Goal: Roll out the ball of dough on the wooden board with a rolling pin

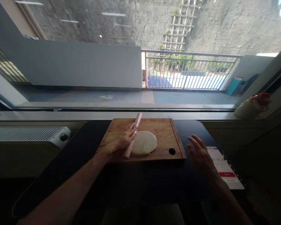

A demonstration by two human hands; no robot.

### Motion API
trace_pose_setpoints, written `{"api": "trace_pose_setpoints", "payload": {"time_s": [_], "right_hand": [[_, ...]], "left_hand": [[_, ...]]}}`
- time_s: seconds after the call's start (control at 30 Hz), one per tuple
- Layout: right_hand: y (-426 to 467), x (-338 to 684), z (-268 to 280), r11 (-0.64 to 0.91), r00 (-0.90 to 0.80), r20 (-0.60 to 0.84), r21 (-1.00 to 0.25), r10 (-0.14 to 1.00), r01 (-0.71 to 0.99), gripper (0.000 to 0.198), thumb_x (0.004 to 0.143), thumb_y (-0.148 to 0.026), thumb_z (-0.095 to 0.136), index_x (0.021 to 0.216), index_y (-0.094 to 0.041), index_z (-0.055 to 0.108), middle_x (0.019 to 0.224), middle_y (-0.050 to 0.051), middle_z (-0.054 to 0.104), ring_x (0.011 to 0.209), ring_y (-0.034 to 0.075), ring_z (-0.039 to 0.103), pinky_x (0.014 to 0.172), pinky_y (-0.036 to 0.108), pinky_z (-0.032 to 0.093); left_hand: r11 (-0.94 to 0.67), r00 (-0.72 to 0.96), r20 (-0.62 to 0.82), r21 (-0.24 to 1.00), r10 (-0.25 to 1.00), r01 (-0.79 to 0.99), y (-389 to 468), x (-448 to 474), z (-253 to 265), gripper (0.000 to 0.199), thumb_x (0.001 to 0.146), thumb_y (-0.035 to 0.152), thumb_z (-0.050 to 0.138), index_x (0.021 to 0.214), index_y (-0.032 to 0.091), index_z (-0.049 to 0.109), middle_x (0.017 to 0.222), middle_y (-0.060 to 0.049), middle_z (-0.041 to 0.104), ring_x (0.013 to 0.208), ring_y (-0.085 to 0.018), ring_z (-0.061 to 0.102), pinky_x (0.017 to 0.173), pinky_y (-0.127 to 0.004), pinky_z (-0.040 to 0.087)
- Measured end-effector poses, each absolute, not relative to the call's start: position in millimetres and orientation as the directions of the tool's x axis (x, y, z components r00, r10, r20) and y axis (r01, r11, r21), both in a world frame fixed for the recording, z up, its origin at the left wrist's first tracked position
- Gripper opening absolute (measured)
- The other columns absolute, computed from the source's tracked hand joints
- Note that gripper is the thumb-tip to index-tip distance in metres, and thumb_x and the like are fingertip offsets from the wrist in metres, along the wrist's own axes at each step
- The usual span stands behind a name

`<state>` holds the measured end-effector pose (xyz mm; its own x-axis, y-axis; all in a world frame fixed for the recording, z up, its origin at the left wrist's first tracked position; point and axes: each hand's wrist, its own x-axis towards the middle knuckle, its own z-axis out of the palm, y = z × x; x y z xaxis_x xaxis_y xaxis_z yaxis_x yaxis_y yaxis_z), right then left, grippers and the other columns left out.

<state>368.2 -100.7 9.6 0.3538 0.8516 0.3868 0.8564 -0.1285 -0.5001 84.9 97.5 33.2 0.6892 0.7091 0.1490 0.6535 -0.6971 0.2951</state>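
A flattened, pale round of dough (144, 143) lies on a wooden cutting board (164, 128). My left hand (127, 137) is closed around the middle of a wooden rolling pin (138, 118), which slants across the board at the dough's left edge. Whether the pin presses on the dough or only rests beside it, I cannot tell. To the right of the board, my right hand (200, 153) hovers over the dark table with its fingers apart and nothing in them. Just beyond that hand is a phone (221, 162) with a lit screen, partly covered by the hand and wrist.
The board stands on a dark table (154, 184) with rounded corners, up against a window sill (98, 116). A white radiator (37, 134) is at the left. On the sill at the right stands a pale pot (247, 109). The board has a round hole (172, 151).
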Motion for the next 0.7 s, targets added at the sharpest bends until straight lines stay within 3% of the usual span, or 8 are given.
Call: {"api": "trace_pose_setpoints", "payload": {"time_s": [0.13, 0.33, 0.53, 0.7], "right_hand": [[-102.7, 377.3, 2.3, -0.194, 0.407, 0.315, -0.534, 0.858, 0.823, 0.046, 0.093, -0.045, 0.030, 0.131, -0.024, 0.044, 0.143, 0.007, 0.035, 0.128, 0.028, 0.036, 0.097, 0.049, 0.042], [-69.6, 343.4, 30.6, -0.056, 0.296, 0.401, -0.512, 0.867, 0.857, 0.046, 0.093, -0.045, 0.030, 0.130, -0.023, 0.046, 0.142, 0.008, 0.036, 0.129, 0.027, 0.036, 0.099, 0.048, 0.040], [-108.5, 356.9, 31.9, -0.078, 0.302, 0.402, -0.485, 0.864, 0.871, 0.044, 0.093, -0.043, 0.031, 0.133, -0.027, 0.041, 0.144, 0.006, 0.034, 0.128, 0.026, 0.036, 0.097, 0.047, 0.042], [-125.2, 363.6, 13.1, -0.134, 0.344, 0.383, -0.479, 0.858, 0.867, 0.041, 0.093, -0.040, 0.034, 0.128, -0.023, 0.047, 0.138, 0.009, 0.042, 0.124, 0.028, 0.042, 0.097, 0.049, 0.043]], "left_hand": [[-0.706, 0.695, 0.160, 0.290, 0.701, 0.646, 86.9, 100.2, 30.6, 0.049, 0.091, 0.029, 0.024, 0.133, 0.014, 0.043, 0.143, -0.008, 0.040, 0.135, -0.019, 0.029, 0.111, -0.037, 0.024], [-0.716, 0.684, 0.215, 0.265, 0.697, 0.646, 50.7, 177.4, 28.4, 0.043, 0.085, 0.021, 0.036, 0.124, 0.013, 0.053, 0.139, -0.010, 0.045, 0.135, -0.028, 0.026, 0.112, -0.049, 0.014], [-0.745, 0.717, 0.215, 0.290, 0.663, 0.601, 78.1, 105.8, 32.0, 0.043, 0.087, 0.025, 0.032, 0.123, 0.019, 0.056, 0.136, -0.004, 0.049, 0.131, -0.019, 0.035, 0.110, -0.035, 0.026], [-0.746, 0.707, 0.247, 0.308, 0.662, 0.591, 81.3, 87.7, 27.6, 0.047, 0.091, 0.027, 0.024, 0.129, 0.014, 0.049, 0.138, -0.005, 0.046, 0.134, -0.019, 0.030, 0.113, -0.039, 0.019]]}}
